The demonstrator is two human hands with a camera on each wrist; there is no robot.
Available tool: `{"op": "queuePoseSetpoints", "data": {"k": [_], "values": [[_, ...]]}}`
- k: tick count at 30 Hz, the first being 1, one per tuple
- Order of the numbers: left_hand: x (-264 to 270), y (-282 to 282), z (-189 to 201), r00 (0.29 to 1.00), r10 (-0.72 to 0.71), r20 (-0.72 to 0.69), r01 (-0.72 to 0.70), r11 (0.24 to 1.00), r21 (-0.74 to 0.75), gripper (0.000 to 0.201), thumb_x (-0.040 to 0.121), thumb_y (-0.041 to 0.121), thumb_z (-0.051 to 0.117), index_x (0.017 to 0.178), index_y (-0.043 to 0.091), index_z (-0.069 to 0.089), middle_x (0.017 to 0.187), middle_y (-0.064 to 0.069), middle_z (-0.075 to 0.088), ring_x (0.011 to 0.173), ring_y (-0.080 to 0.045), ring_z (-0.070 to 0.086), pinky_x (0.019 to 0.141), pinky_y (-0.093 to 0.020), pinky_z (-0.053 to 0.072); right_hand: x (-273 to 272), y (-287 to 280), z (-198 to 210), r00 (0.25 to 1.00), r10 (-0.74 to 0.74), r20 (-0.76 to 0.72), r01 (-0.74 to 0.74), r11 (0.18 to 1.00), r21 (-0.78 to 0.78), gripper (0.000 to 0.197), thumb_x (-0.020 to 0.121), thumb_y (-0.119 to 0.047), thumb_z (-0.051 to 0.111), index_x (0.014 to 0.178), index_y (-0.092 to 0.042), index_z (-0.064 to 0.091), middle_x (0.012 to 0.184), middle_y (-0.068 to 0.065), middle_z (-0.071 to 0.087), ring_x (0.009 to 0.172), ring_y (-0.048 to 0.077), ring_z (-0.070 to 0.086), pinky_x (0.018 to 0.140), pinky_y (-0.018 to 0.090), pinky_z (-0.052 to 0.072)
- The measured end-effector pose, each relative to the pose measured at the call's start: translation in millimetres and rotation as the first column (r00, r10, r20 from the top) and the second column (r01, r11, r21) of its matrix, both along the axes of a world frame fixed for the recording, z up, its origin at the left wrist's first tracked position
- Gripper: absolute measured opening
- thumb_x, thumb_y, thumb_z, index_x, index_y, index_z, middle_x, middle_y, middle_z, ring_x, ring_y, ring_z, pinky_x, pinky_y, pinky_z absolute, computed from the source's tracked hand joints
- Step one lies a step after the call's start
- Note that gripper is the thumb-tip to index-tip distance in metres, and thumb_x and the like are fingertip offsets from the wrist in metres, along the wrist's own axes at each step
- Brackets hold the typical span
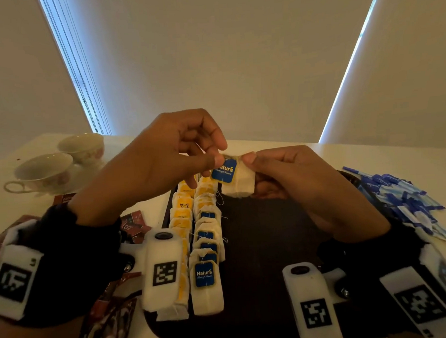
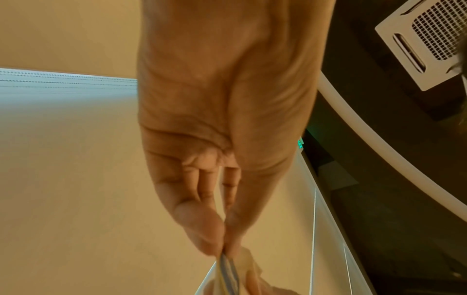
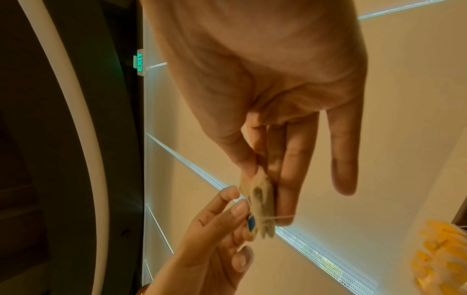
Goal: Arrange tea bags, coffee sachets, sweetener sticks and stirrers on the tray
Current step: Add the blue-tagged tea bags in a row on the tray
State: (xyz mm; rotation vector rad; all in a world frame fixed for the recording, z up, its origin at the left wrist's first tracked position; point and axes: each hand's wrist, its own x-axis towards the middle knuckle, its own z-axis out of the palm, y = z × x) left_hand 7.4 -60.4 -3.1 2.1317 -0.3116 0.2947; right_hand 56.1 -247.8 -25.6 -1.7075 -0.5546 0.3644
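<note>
We held one tea bag (image 1: pixel 239 179) in the air over the far end of the dark tray (image 1: pixel 267 244), our left hand (image 1: pixel 164 161) pinching its blue tag (image 1: pixel 224 172) and our right hand (image 1: pixel 295 180) gripping the pouch. Two rows of tea bags (image 1: pixel 194 237) already lined the tray's left side. By our reckoning much remained: the blue sweetener sticks (image 1: pixel 404 200) lay heaped beside the tray's right edge, the coffee sachets (image 1: pixel 106 327) sat off the tray to its left, and we saw no stirrers.
</note>
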Motion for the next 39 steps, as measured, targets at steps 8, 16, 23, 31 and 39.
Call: {"op": "queuePoseSetpoints", "data": {"k": [8,16,23,31,39], "values": [[-1.0,-6.2,1.8,1.0,0.013,0.023,-0.01,0.992,-0.123,0.021,0.069,0.022,0.07,0.087,0.019,0.059,0.076,-0.002,0.066,0.063,-0.016,0.067,0.055,-0.025,0.057,0.2,-0.2,0.4,0.998,0.054,-0.019,-0.055,0.998,-0.037,0.027,0.093,-0.029,0.049,0.097,-0.012,0.07,0.093,0.007,0.074,0.09,0.022,0.07,0.082,0.028,0.056],[-1.9,-5.2,2.2,0.999,-0.008,-0.04,0.005,0.996,-0.083,0.027,0.074,0.007,0.071,0.099,0.018,0.066,0.076,0.0,0.07,0.071,-0.012,0.071,0.059,-0.019,0.056,-1.3,1.7,2.8,0.995,0.052,-0.084,-0.056,0.998,-0.041,0.023,0.096,-0.027,0.044,0.093,-0.022,0.066,0.089,0.002,0.074,0.087,0.016,0.07,0.08,0.026,0.055],[3.1,-8.3,-5.3,1.0,0.02,-0.019,-0.02,1.0,-0.021,0.013,0.074,0.018,0.069,0.086,0.019,0.07,0.07,0.0,0.071,0.067,-0.008,0.07,0.061,-0.017,0.056,-2.5,8.1,2.7,0.996,0.0,-0.086,-0.008,0.995,-0.097,0.025,0.098,-0.016,0.038,0.086,-0.014,0.06,0.079,0.001,0.065,0.066,0.007,0.061,0.06,0.012,0.049],[3.8,-1.5,-6.1,0.998,-0.011,-0.064,0.017,0.996,0.092,0.024,0.065,0.04,0.065,0.08,0.021,0.066,0.078,0.002,0.069,0.07,-0.007,0.069,0.059,-0.019,0.056,-3.3,10.9,-1.5,0.999,0.011,0.051,-0.005,0.994,-0.112,0.024,0.09,-0.029,0.055,0.11,-0.016,0.056,0.106,0.011,0.066,0.097,0.028,0.065,0.09,0.041,0.053],[-1.3,5.1,-2.5,0.99,-0.062,-0.123,0.069,0.996,0.05,0.022,0.068,0.031,0.066,0.082,0.015,0.065,0.073,-0.007,0.07,0.066,-0.014,0.071,0.06,-0.023,0.058,-9.0,12.3,-7.1,0.955,0.013,0.298,0.019,0.994,-0.105,0.014,0.083,-0.019,0.065,0.096,-0.015,0.065,0.091,0.007,0.07,0.087,0.018,0.068,0.074,0.03,0.058]]}}
